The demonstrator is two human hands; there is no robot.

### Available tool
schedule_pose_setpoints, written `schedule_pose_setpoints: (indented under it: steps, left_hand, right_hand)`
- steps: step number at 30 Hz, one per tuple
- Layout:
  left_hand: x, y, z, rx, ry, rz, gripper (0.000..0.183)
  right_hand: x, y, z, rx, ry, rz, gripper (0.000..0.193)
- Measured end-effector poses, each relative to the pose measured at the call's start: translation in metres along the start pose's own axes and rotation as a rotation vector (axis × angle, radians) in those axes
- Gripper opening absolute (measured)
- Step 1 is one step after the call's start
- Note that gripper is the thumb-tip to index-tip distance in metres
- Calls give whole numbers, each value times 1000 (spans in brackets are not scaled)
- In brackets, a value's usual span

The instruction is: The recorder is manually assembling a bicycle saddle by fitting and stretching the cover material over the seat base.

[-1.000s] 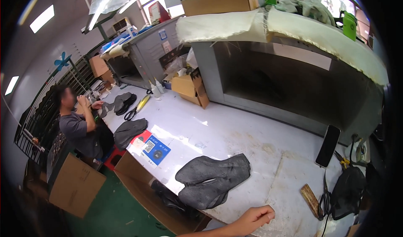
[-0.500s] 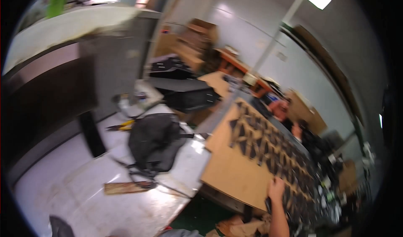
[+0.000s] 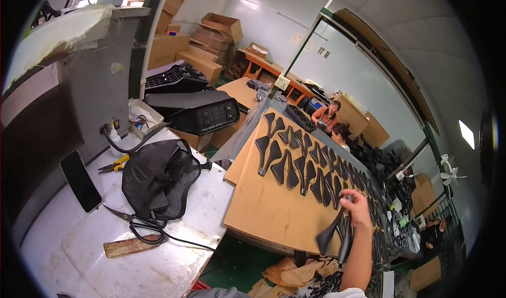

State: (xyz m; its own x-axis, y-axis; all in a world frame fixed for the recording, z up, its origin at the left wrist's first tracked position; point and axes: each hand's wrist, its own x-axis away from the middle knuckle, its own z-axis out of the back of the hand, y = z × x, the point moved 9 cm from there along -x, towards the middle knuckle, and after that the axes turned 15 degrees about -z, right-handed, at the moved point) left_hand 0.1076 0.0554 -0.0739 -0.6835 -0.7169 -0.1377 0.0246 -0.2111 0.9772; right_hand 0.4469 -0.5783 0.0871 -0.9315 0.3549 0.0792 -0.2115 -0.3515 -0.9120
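At the near edge of the cardboard-topped table [image 3: 279,203], my right hand [image 3: 357,209] is raised with its fingers closed round the narrow end of a black saddle-shaped piece [image 3: 330,237]. The piece hangs down from the fingers, its wide end lowest. Another dark elongated piece [image 3: 345,244] is close beside it; whether the hand holds that one too, I cannot tell. Rows of similar black saddle-shaped pieces [image 3: 287,169] lie on the cardboard beyond my hand. My left hand is not in view.
On the white worktable [image 3: 79,256] at left lie a black mesh bag [image 3: 158,179], scissors [image 3: 141,223], yellow-handled pliers [image 3: 114,164], a phone [image 3: 80,182] and a worn wooden strip [image 3: 132,246]. Two people [image 3: 328,116] are beyond the far table edge. Crumpled brown paper [image 3: 295,272] lies below.
The view has turned and sharpened. My right hand has risen from the table's near edge, and the black saddle-shaped piece now hangs plainly from its fingers.
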Motion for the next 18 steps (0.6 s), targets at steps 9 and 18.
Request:
schedule_pose_setpoints:
  steps: [9, 18]
  left_hand:
    - [1, 10, -44, 313, -34, 162, 20]
    - [9, -29, 22, 618, 211, 223, 32]
  right_hand:
    - [94, -85, -199, -618, -582, 213, 22]
    - [267, -4, -453, -353, -1242, -205, 12]
